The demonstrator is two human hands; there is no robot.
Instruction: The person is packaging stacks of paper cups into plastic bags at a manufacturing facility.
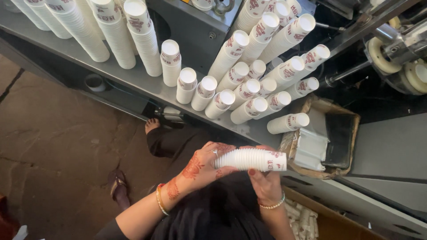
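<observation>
I hold a short stack of nested white paper cups (250, 160) sideways in front of me. My left hand (202, 165), marked with henna and wearing a ring and bangles, grips the stack's ribbed rim end. My right hand (265, 180), with a bead bracelet, supports the stack from below near its printed bottom end. Just beyond my hands, a grey metal shelf (111, 73) carries many stacks of the same cups (249, 91), upside down, with red printing.
Taller cup stacks (113, 33) stand at the shelf's far left. A worn cardboard box (331, 133) with white packets and a dark tray sits to the right. Machine rollers (396, 49) are at the upper right. Stone floor and my sandalled feet (118, 186) are below left.
</observation>
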